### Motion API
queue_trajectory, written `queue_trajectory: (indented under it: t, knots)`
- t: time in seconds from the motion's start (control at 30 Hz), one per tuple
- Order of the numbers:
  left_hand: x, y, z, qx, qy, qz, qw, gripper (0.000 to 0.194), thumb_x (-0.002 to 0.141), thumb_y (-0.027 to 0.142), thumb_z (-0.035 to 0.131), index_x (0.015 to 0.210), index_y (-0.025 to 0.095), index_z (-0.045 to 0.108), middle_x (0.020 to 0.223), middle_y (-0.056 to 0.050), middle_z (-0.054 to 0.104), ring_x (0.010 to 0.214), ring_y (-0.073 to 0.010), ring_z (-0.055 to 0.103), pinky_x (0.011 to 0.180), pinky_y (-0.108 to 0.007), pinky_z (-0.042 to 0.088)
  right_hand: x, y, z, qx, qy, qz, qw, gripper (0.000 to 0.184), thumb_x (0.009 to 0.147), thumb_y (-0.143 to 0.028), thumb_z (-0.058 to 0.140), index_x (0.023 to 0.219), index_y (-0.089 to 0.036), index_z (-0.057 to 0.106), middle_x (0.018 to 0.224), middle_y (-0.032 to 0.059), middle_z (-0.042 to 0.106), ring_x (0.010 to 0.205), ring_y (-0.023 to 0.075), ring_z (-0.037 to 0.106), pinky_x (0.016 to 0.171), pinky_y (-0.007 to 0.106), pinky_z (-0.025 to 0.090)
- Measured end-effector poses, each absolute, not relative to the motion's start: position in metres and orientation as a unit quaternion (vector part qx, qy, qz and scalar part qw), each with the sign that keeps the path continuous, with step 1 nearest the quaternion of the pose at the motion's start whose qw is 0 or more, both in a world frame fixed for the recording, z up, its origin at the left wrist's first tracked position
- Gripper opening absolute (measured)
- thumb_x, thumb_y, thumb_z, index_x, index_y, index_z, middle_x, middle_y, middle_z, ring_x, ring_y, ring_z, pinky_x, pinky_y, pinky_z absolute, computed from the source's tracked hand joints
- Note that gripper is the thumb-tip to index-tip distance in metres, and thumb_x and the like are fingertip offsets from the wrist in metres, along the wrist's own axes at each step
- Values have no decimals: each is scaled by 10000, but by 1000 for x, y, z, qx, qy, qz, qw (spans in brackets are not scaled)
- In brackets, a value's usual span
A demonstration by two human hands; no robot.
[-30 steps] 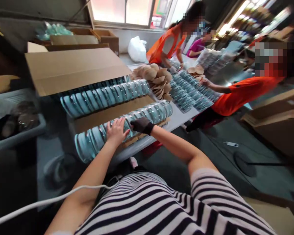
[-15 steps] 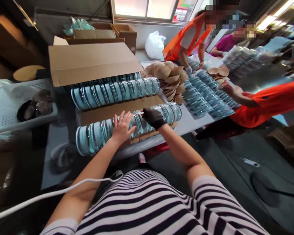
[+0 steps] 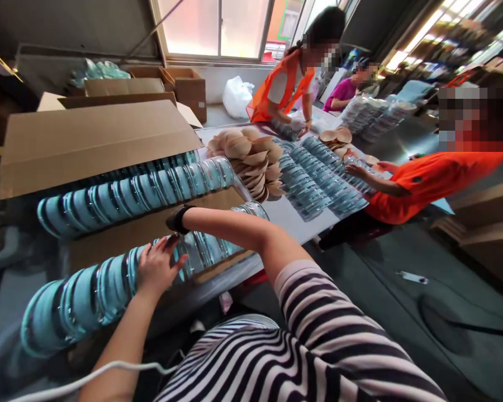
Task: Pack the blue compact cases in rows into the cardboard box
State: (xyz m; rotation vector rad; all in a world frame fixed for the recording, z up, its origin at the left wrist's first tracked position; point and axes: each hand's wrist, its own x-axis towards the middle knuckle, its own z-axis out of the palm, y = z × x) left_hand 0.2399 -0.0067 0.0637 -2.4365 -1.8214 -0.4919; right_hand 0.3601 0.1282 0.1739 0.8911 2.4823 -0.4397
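A long row of round, glossy, pale-blue and clear pieces (image 3: 84, 298), nested side by side, lies along the table's near edge; their exact kind I cannot make out. My bare left hand (image 3: 157, 265) rests on top of this row, its fingers spread. Close to those fingertips is my right hand (image 3: 178, 220) in a dark glove, over the row's far side. My wrist hides most of its fingers, so I cannot tell whether it grips anything. A second, similar row (image 3: 138, 192) lies behind, in front of the large open cardboard box (image 3: 96, 139).
Brown cup-shaped pieces (image 3: 255, 159) are heaped on the table (image 3: 295, 223). More blue rows (image 3: 304, 178) lie to their right. Two people in orange (image 3: 423, 184) work at the table, and another person sits farther back. A white cable (image 3: 96, 377) crosses my left forearm.
My view has shifted, with the table's left part now nearer. My right hand has moved left along the near row, up to my left hand. The left hand remains on the row.
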Motion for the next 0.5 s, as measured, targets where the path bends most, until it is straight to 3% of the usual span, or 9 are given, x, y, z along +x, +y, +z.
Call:
queue_trajectory:
  t: [0.13, 0.2, 0.37, 0.5]
  knots:
    - [244, -8, 75, -785, -601, -150, 15, 567, 944, 486, 420, 1376, 148, 564, 1372, -153, 603, 1336, -294, 487, 1179, -475, 229, 383, 110, 177, 320, 928, -97, 164, 281, 902, -136, 541, 1143, -72, 669, 1166, 147, 703, 1114, 279, 633, 906, 372, 508]
    - [246, -9, 80, -786, -600, -146, 3, 558, 955, 500, 410, 1396, 185, 543, 1417, -109, 578, 1357, -268, 467, 1188, -450, 209, 400, 88, 170, 340, 928, -89, 122, 284, 936, -175, 494, 1128, -82, 681, 1158, 199, 694, 1115, 314, 644, 884, 419, 516]
    - [248, -7, 79, -783, -605, -146, -7, 570, 955, 532, 415, 1417, 216, 527, 1453, -82, 550, 1372, -275, 450, 1192, -461, 192, 434, 2, 110, 454, 880, -137, 40, 367, 1010, -264, 349, 1148, -173, 677, 985, 165, 735, 987, 271, 702, 810, 372, 521]
    - [247, -8, 78, -782, -602, -157, -15, 565, 951, 527, 430, 1415, 222, 529, 1463, -76, 541, 1384, -271, 438, 1202, -472, 184, 441, -50, 47, 509, 839, -183, 56, 371, 1003, -253, 363, 1190, -182, 676, 1087, 176, 722, 995, 256, 698, 785, 326, 503]
